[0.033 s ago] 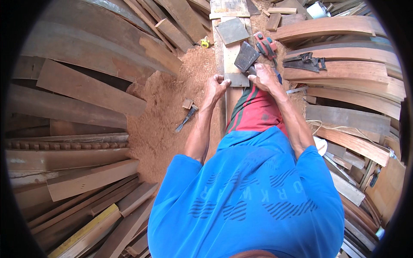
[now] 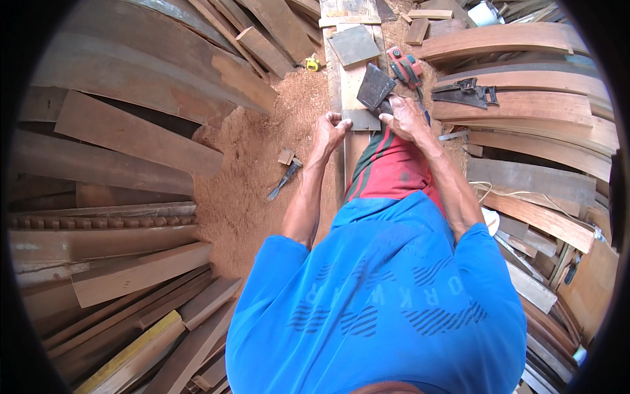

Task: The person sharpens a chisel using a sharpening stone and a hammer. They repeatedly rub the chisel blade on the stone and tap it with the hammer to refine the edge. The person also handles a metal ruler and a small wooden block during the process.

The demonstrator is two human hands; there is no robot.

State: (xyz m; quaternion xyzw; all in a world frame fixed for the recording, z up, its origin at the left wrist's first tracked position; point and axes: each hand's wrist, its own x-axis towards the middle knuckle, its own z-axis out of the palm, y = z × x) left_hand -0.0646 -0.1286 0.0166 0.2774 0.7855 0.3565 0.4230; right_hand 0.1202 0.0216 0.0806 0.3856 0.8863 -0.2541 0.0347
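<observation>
On the tabletop, a long worn plank, we see the broad dark-bladed tool, which we judge stiff and blade-heavy, best held by its handle close to the blade, where our right hand appears wrapped. Nearer our body than the blade, the smaller dark grey piece looks light, rigid and perhaps apt to chip, so we favour its side edges; our left hand pinches the left one.
</observation>
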